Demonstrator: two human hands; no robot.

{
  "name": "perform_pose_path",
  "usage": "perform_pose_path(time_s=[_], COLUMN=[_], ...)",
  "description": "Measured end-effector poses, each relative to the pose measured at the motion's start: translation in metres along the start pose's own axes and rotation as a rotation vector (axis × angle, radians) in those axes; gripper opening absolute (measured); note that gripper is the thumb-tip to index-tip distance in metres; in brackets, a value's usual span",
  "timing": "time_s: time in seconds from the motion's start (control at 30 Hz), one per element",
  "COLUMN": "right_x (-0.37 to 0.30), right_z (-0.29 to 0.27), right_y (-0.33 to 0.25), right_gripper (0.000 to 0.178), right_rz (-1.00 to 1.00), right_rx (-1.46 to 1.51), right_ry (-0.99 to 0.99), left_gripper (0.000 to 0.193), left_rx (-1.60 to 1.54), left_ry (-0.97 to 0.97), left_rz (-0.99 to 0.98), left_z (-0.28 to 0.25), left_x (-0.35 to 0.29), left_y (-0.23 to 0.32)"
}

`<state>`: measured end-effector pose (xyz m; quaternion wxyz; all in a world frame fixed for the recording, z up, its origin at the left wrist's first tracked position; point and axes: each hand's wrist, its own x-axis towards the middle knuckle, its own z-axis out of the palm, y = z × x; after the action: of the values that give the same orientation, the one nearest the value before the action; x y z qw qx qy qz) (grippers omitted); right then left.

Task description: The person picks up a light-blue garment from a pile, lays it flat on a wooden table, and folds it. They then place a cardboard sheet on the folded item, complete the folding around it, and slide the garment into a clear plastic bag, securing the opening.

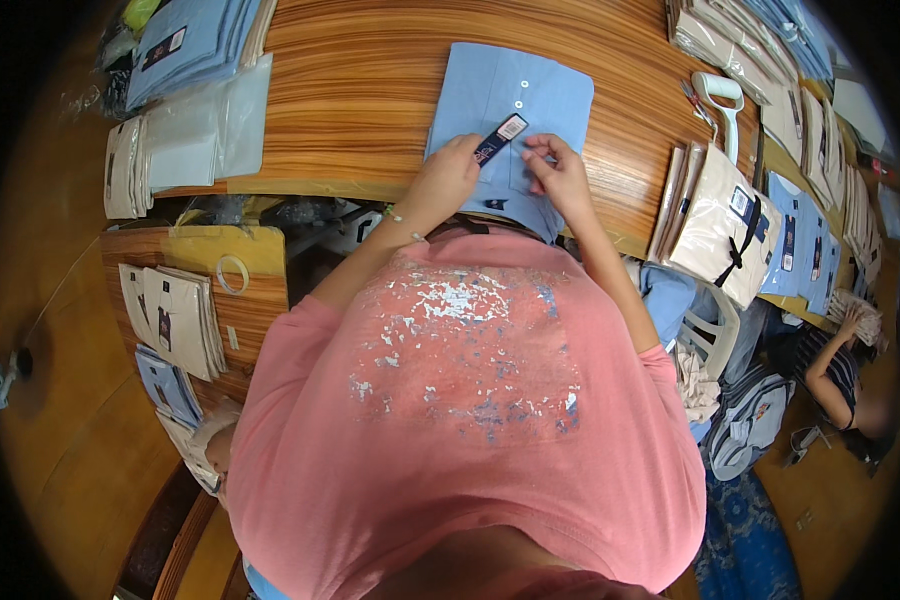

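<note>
Got the folded blue shirt (545, 105) at 12 o'clock on the wood-grain tabletop (360, 90). I've got the left hand's (445, 178) fingers closed on a dark tag (500, 138) slanting toward 1 o'clock over the shirt front. The right hand's (562, 178) fingers are curled, tips nearly together, at the tag's 4 o'clock; can't tell if they're gripping anything. White roller tool (720, 88) at 2.

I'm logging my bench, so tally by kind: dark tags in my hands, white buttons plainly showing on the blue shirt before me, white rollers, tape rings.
Dark tag: 1
White buttons: 2
White roller: 1
Tape ring: 1
Total: 5
</note>
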<state>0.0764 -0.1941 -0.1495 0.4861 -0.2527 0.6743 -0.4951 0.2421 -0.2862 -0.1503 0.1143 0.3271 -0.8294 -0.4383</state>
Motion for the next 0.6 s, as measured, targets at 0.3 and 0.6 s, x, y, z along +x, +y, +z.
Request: perform_pose_path(time_s=[0.3, 0.6], right_x=[0.013, 0.002], right_z=[-0.004, -0.027], right_y=[0.002, 0.01], right_gripper=[0.011, 0.016], right_rz=[0.131, 0.095], right_rx=[0.196, 0.217], right_ry=[-0.176, -0.11], left_gripper=[0.021, 0.021], left_rx=[-0.726, -0.322], left_ry=[-0.287, -0.166], left_rz=[-0.317, -0.118], left_z=[-0.008, 0.005], left_x=[-0.019, -0.019], left_y=[-0.01, 0.01])
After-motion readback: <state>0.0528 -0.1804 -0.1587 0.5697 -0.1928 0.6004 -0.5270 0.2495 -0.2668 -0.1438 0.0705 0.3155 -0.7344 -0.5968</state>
